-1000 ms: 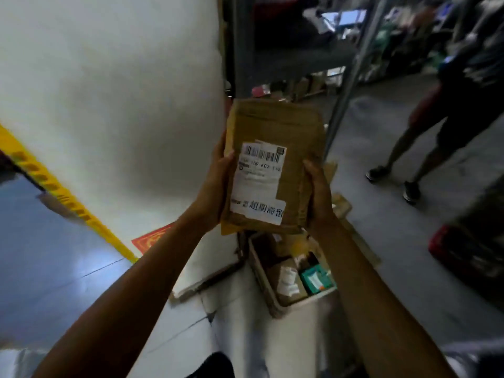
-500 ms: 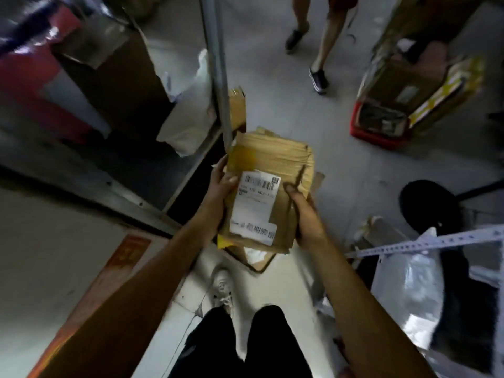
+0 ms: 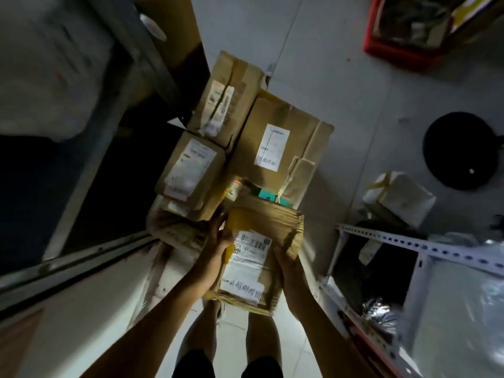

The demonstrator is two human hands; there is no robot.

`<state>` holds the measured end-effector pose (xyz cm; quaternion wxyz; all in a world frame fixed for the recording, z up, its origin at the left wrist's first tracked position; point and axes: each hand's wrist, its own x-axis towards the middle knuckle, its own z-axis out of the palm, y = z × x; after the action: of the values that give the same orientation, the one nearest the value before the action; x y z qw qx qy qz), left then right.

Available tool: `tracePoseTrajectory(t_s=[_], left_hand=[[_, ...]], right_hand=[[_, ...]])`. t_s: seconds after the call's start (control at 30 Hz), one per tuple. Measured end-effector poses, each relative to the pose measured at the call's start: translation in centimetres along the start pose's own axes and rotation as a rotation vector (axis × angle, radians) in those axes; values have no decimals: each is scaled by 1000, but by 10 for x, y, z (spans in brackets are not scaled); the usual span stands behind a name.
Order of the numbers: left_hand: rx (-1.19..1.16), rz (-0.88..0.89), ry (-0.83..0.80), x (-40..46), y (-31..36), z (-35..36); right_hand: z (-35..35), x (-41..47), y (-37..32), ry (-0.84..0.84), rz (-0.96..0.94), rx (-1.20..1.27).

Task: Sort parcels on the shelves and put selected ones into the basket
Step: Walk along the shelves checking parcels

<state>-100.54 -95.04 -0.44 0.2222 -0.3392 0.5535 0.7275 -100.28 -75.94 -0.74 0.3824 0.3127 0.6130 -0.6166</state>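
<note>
- left hand [image 3: 215, 252] grips left edge of brown envelope [image 3: 259, 257], fingers curled round it
- right hand [image 3: 286, 257] holds right edge, thumb on top
- envelope label up, held over near end of basket [image 3: 174, 230]
- basket on floor, piled with 3 cardboard boxes [image 3: 275, 143]
- red crate [image 3: 403, 50] far right, metal shelf [image 3: 425, 246] just right of the arms

A parcel depot or stockroom: labelled cardboard boxes [image 3: 275, 143] heaped on a grey concrete floor [image 3: 354, 85], a perforated metal shelf rail [image 3: 425, 245], a red crate [image 3: 409, 47] of goods, plastic-wrapped packages [image 3: 403, 197].
</note>
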Motion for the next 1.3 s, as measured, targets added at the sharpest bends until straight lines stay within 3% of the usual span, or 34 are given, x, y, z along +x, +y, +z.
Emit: tracePoseTrajectory(t_s=[0.23, 0.37, 0.53, 0.7, 0.9, 1.1, 1.3], left_hand=[[231, -96, 68, 83, -41, -27], [507, 79, 90, 112, -42, -39], [769, 398, 289, 126, -48, -41], [830, 415, 224, 117, -59, -45], [926, 350, 232, 43, -32, -38], [946, 209, 211, -82, 37, -32], [900, 177, 442, -199, 79, -44]], right_hand=[[12, 88, 34, 16, 17, -84], [29, 119, 27, 9, 27, -168], [43, 145, 28, -2, 72, -272], [42, 134, 22, 74, 49, -369], [41, 61, -9, 180, 68, -579], [54, -58, -67, 24, -20, -687], [95, -131, -116, -313, -195, -1186]])
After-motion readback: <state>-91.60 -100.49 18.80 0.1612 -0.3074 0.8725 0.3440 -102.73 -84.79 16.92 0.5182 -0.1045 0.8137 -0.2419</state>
